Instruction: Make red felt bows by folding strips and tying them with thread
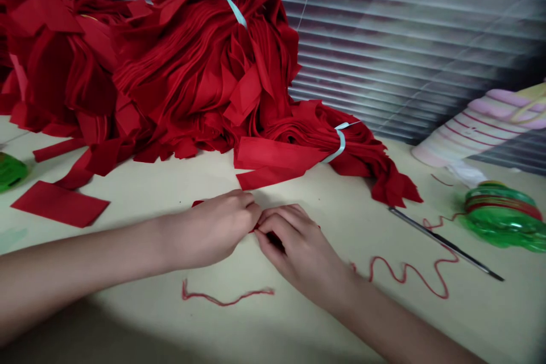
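Left hand [209, 230] and right hand [294, 253] meet at the fingertips, low in the centre of the view, above the cream bench [473, 318]. Both hands are closed in a pinch, neither released, on a small red felt scrap [256, 228]. The fingers cover most of it, so its shape cannot be told. A sliver of red felt [197, 203] shows just past the far side of the left hand; whether it is the same piece cannot be told.

Beyond both hands stands a large heap of red felt strips [200, 79], with pale blue ribbon [339, 145] tying a bundle that lies just beyond the right hand. A loose red felt rectangle [60, 203] lies flat, left of the left hand and apart from it.

Nearer the person than the hands, a short length of red yarn [226, 297] lies on the bench, not touching either hand. A longer wavy length of red yarn [405, 273] runs right from the right wrist toward a green plastic spool [503, 222] wound with red yarn. A thin dark metal rod [443, 242] lies right of the right hand, across the yarn. A second green object [11, 172] sits at the far left, cut off by the frame. Well right of the hands, a pink-and-white striped object [478, 131] leans near window blinds [405, 51]; its kind cannot be told.
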A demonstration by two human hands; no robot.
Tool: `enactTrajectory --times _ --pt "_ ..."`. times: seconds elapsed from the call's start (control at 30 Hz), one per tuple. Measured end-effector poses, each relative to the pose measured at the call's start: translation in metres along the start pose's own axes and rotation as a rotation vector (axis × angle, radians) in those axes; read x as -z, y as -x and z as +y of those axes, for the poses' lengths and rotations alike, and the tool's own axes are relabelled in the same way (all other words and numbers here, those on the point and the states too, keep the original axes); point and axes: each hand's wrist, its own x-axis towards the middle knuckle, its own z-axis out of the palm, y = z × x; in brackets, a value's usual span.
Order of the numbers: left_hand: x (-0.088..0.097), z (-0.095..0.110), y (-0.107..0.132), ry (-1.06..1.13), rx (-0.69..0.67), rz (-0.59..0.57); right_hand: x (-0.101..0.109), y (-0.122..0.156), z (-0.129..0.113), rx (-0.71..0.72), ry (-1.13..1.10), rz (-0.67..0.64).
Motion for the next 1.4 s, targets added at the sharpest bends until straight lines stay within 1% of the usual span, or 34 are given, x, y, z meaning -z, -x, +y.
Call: enactTrajectory --times 0.23,0.4,0.53,0.63,0.73,0.8,0.9,0.97,1.03,1.2,1.27,1.4 --pt "0.008 -0.003 -0.001 0.054 -0.052 -0.045 0.000 -0.001 0.000 0.013 -0.028 0.045" --pt "0.005 -0.006 -0.001 0.086 -0.035 -0.022 -0.002 0.001 0.003 -0.011 -0.058 0.040" --pt "0.001 -0.009 -0.004 0.105 -0.026 -0.007 -0.003 0.003 0.006 -0.107 -0.099 0.007" --pt "-0.002 -0.008 -0.004 0.097 -0.027 0.019 0.001 0.002 0.006 -0.188 -0.137 -0.027" --pt "-0.004 -0.005 -0.003 0.063 -0.004 0.039 0.008 -0.004 0.006 -0.262 -0.267 -0.075" --pt "-0.004 -0.003 -0.001 0.056 0.016 0.042 0.013 -0.009 0.007 -0.308 -0.331 -0.083" --pt "-0.004 0.001 0.001 0.063 0.037 0.035 0.018 -0.016 0.009 -0.288 -0.287 -0.110" --pt "-0.004 0.003 0.002 0.052 0.062 0.031 0.019 -0.018 0.009 -0.260 -0.247 -0.168" --pt "-0.005 0.004 0.003 0.045 0.085 0.050 0.019 -0.020 0.008 -0.266 -0.237 -0.212" --pt "-0.010 0.003 0.004 0.049 0.054 0.169 0.017 -0.022 0.008 -0.244 -0.212 -0.196" --pt "-0.011 0.002 0.003 0.048 0.047 0.177 0.016 -0.022 0.007 -0.242 -0.196 -0.181" --pt "-0.010 0.003 0.002 0.025 0.056 0.137 0.013 -0.021 0.005 -0.261 -0.179 -0.144"
